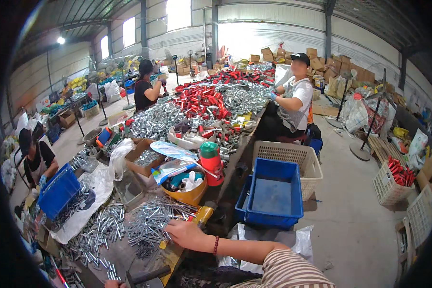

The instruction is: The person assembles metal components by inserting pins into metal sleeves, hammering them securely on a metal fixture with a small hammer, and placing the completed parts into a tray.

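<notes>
My right hand (189, 235) reaches in from the lower right, a dark red bead bracelet on its wrist. Its fingers are bent and closed down on the near right side of a heap of thin metal rods (151, 218). Only a bit of my left hand (114, 284) shows at the lower edge, and its fingers are mostly cut off. Beside it lies a tool with a dark handle (151, 275), perhaps a hammer. A small bunch of metal pins (111, 270) is just beyond the left hand. More short metal pins (103, 225) spread to the left.
Beyond the rods stand a yellow bowl (193, 190) of odds and ends and a red bottle with a green cap (210, 163). Blue crates (276, 189) are at right. Red and silver parts (201, 98) cover the far table. Co-workers (295, 96) sit around it.
</notes>
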A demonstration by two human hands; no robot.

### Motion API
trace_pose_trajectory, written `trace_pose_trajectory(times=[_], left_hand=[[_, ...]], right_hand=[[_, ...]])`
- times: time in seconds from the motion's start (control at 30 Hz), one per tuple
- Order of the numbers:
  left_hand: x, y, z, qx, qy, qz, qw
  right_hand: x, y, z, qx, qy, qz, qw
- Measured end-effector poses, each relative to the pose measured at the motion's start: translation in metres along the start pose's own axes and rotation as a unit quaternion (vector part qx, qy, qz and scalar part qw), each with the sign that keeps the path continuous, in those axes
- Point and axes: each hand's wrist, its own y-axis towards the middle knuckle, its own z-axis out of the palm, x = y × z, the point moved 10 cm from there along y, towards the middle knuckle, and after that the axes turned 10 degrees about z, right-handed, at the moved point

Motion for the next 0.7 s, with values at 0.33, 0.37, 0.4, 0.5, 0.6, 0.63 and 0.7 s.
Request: trace_pose_trajectory(times=[0.33,0.37,0.4,0.5,0.6,0.63,0.7], left_hand=[[-0.06,-0.002,0.027,0.011,-0.07,0.039,0.997],[-0.062,-0.002,0.024,0.007,-0.092,0.034,0.995],[-0.061,-0.004,0.019,0.002,-0.111,0.025,0.994],[-0.058,-0.014,0.016,-0.026,-0.082,0.009,0.996],[-0.051,-0.02,0.02,-0.037,-0.05,-0.009,0.998],[-0.05,-0.022,0.02,-0.04,-0.062,-0.015,0.997],[-0.046,-0.025,0.018,-0.04,-0.059,-0.064,0.995]], right_hand=[[-0.035,0.012,0.046,0.013,-0.064,0.059,0.996],[-0.037,0.012,0.049,0.017,-0.061,0.057,0.996],[-0.037,0.013,0.049,-0.002,-0.038,0.043,0.998],[-0.054,0.016,0.066,0.066,-0.028,0.118,0.99],[-0.049,0.009,0.045,0.078,-0.026,0.114,0.99],[-0.044,0.008,0.039,0.074,-0.02,0.117,0.99],[-0.026,0.007,0.021,0.071,-0.034,0.11,0.991]])
